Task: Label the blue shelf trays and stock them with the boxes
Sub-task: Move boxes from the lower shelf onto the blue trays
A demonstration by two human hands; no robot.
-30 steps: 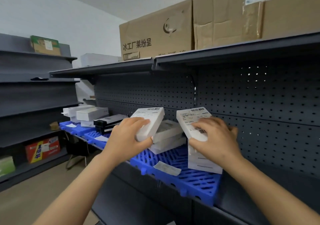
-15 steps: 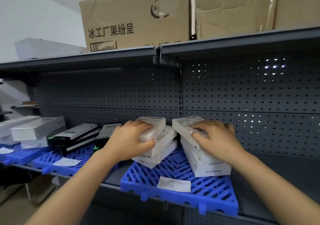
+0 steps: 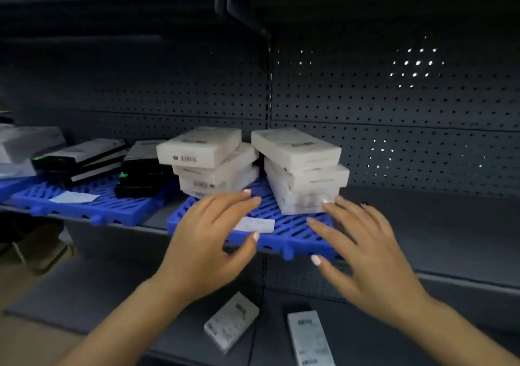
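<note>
Seen from the head camera, a blue slatted tray (image 3: 284, 233) sits on the front edge of a dark grey shelf (image 3: 439, 225), with a pegboard back panel (image 3: 394, 106) behind it. On this tray stand two stacks of flat white boxes: the left stack (image 3: 209, 165) shows three boxes, slightly fanned, and the right stack (image 3: 302, 171) shows at least three, the lowest ones blurred together. A white paper label (image 3: 257, 224) lies flat on the tray near its front, partly covered by the left hand.

A second blue tray (image 3: 92, 205) lies to the left, carrying its own white label (image 3: 73, 197) and two piles of black boxes (image 3: 112, 165); their count is hard to read. More white boxes at the far left are cut off by the frame edge.

Both hands hover just in front of the near tray with fingers spread and holding nothing: the left hand (image 3: 208, 246) over the tray's left front, the right hand (image 3: 368, 258) near the right stack's base; whether its fingertips touch the stack cannot be told.

On the lower shelf lie two more white boxes (image 3: 232, 323), the right one cut off at the bottom.
</note>
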